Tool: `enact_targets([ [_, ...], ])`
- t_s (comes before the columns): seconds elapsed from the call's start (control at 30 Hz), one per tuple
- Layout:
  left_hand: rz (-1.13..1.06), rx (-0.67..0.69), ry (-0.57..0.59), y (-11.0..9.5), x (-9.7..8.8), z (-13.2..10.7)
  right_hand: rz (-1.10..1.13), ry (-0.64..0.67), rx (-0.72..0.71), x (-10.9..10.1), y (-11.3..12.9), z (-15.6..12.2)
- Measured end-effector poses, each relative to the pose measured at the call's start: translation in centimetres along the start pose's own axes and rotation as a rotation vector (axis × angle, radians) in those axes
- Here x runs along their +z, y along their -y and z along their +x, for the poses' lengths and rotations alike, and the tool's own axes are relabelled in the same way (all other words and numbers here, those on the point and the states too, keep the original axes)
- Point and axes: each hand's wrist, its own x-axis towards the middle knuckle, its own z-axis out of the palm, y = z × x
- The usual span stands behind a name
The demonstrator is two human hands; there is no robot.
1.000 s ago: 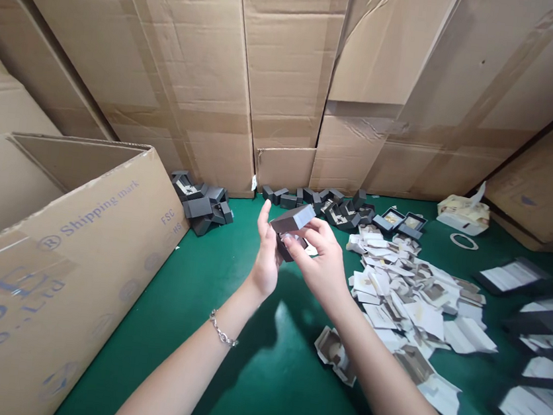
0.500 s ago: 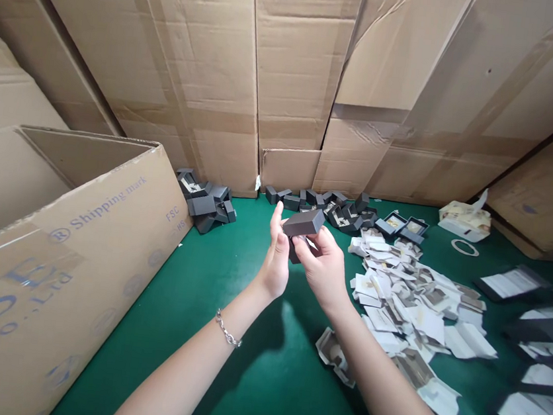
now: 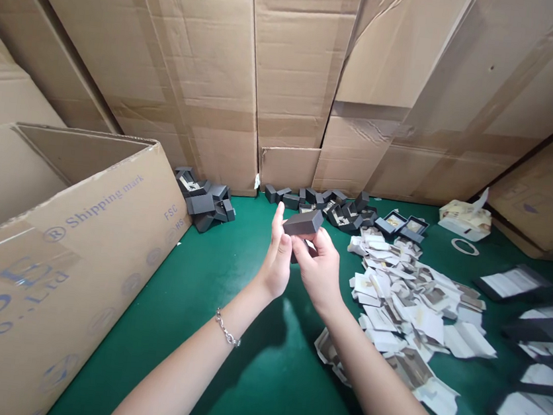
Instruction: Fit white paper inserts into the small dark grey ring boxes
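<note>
A small black jewelry box is held up between my two hands over the green table, its lid seemingly raised. My left hand supports it from the left, fingers upright along its side and thumb near the front. On the right, my right hand grips the box's lower part with thumb and fingers. The inside of the box is turned away or hidden by my fingers. Behind my hands lie several more small black boxes, some of them open.
A large open carton stands at left, with black boxes beside it. Crumpled white paper pieces are heaped at right. Farther right are larger black boxes, a tissue pack and a white ring. Cardboard walls enclose the back.
My right forearm and hand have shifted slightly left, with the fingers closing in around the lower part of the box. The box stays nearly in place.
</note>
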Motion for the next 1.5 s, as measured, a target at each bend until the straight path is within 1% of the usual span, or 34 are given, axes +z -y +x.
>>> enact_targets([
  [0.13, -0.045, -0.027, -0.025, -0.1, -0.1, 0.2, -0.046, -0.044, 0.006, 0.2, 0.1, -0.2],
  [0.2, -0.062, -0.028, -0.039, -0.4, -0.1, 0.3, -0.037, -0.026, -0.001, 0.0, 0.3, -0.1],
  [0.33, -0.126, -0.027, -0.050, -1.2, -0.1, 0.5, 0.061, 0.068, 0.035, -0.5, 0.7, 0.3],
  [0.43, -0.206, -0.052, -0.057, -1.6, 0.0, 0.6, 0.177, 0.064, 0.070, -0.7, 0.6, 0.4],
  [0.53, -0.232, -0.070, -0.067, -1.6, 0.0, 0.8, 0.172, 0.056, 0.053, -0.7, 0.4, 0.3],
  [0.63, -0.191, -0.054, -0.072, -1.5, -0.1, 0.7, 0.169, 0.062, 0.064, -0.5, 0.5, 0.3],
  [0.77, -0.066, 0.002, -0.058, -1.4, -0.1, 0.5, 0.298, 0.070, 0.169, -0.4, 1.0, 0.4],
  [0.83, 0.009, 0.003, -0.085, -1.3, -0.1, 0.3, 0.315, 0.054, 0.199, -0.3, 1.2, 0.4],
  [0.93, 0.091, -0.009, -0.127, -1.2, -0.1, 0.2, 0.248, 0.021, 0.178, -0.2, 1.1, 0.2],
  [1.03, 0.127, 0.015, -0.117, -1.2, -0.2, 0.1, 0.209, 0.030, 0.136, -0.2, 0.8, 0.1],
  [1.2, 0.155, 0.047, -0.102, -1.0, -0.1, 0.1, 0.156, 0.032, 0.068, -0.2, 0.4, -0.1],
  [1.37, 0.175, 0.085, -0.124, -0.4, 0.1, -0.1, 0.043, 0.000, -0.001, -0.2, 0.2, -0.2],
  [1.5, 0.192, 0.089, -0.144, -0.1, 0.2, -0.2, -0.024, 0.004, -0.045, -0.3, 0.3, -0.1],
])
